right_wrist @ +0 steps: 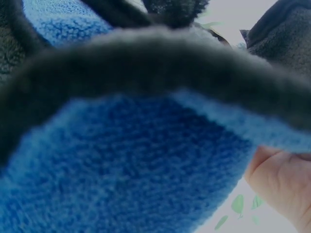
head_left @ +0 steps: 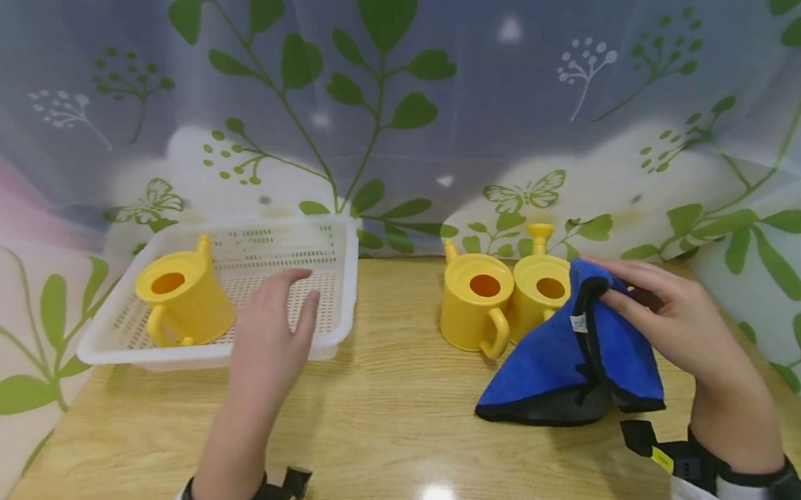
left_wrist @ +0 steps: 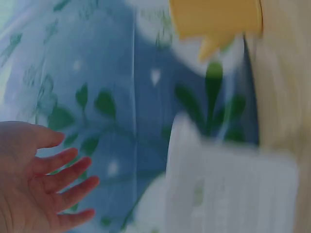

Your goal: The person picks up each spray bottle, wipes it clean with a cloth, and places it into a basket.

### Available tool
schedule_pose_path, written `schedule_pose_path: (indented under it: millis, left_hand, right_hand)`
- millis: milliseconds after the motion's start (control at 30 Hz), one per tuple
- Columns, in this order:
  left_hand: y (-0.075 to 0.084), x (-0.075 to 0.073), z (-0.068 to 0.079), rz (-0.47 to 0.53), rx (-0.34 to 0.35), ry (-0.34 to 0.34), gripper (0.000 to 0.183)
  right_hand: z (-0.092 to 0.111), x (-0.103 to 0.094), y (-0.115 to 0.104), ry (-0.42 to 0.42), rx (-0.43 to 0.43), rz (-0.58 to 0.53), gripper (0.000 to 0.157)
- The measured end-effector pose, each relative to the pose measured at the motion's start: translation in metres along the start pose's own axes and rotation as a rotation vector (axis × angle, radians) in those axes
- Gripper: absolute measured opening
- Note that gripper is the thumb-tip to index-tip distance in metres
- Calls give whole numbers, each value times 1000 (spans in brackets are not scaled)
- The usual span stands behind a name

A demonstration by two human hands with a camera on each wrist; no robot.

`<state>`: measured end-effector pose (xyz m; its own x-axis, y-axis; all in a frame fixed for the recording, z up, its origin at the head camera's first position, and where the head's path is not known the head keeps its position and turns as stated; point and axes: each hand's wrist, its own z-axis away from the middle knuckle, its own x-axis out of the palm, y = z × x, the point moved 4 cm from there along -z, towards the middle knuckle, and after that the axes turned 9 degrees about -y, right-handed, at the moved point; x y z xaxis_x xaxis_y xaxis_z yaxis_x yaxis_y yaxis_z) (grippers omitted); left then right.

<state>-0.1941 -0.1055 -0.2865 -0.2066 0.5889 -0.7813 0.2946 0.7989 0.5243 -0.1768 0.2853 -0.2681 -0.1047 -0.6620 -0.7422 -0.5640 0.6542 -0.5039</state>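
Observation:
My right hand (head_left: 669,311) pinches a blue cloth (head_left: 549,363) with black edging and a small white tag; the cloth hangs in folds above the table. Up close in the right wrist view, the blue cloth (right_wrist: 121,165) fills most of the picture. Behind its left side stand two yellow watering cans, one (head_left: 474,306) fully visible and the other (head_left: 534,284) partly covered by it. My left hand (head_left: 271,325) is over the front of a white plastic basket (head_left: 352,298), fingers spread and holding nothing. In that basket sits another yellow watering can (head_left: 195,302).
A wooden table (head_left: 396,416) carries the basket at the left and the two watering cans right of the middle. A curtain (head_left: 501,86) printed with leaves and butterflies hangs directly behind them.

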Motion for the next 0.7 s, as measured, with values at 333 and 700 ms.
schedule_pose_path:
  millis: [333, 700]
  left_hand:
    - [68, 122, -3, 750, -125, -495, 34]
    - [83, 187, -3, 634, -157, -596, 48]
  right_hand:
    - [-1, -4, 5, 31, 29, 14, 41]
    - [-3, 3, 4, 4, 63, -18, 41]
